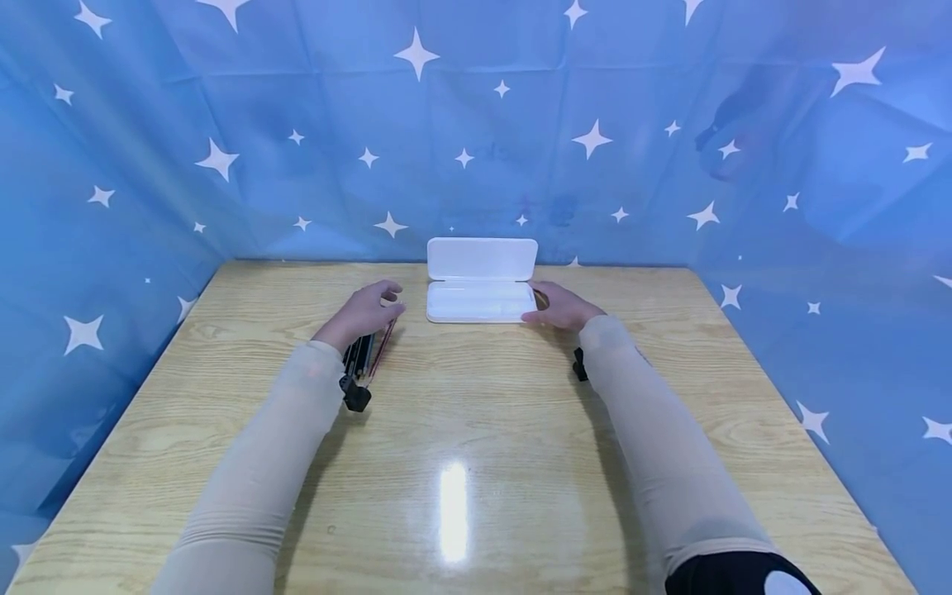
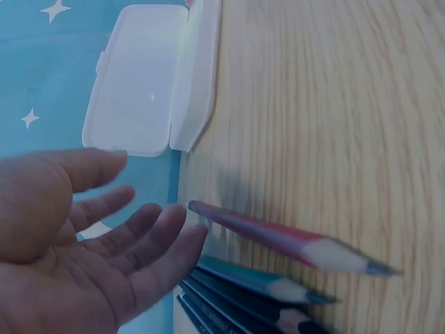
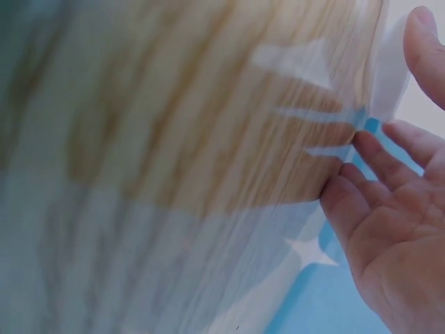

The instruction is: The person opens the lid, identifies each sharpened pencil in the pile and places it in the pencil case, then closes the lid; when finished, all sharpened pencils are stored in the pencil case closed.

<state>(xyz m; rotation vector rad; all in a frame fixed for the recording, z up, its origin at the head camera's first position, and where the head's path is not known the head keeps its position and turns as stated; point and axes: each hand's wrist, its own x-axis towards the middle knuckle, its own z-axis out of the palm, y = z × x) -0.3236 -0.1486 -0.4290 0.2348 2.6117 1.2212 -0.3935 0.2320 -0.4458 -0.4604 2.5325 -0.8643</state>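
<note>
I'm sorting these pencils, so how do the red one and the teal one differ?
The red pencil is pinkish red, the teal pencil blue-green. The red pencil sits apart, while the teal pencil sits close beside the dark pencils. Both are sharpened, with bare wood and dark tips.

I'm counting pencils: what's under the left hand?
A red pencil and several darker pencils. In the head view, the left hand covers the darker ones' far ends, and I can't count them exactly.
</note>
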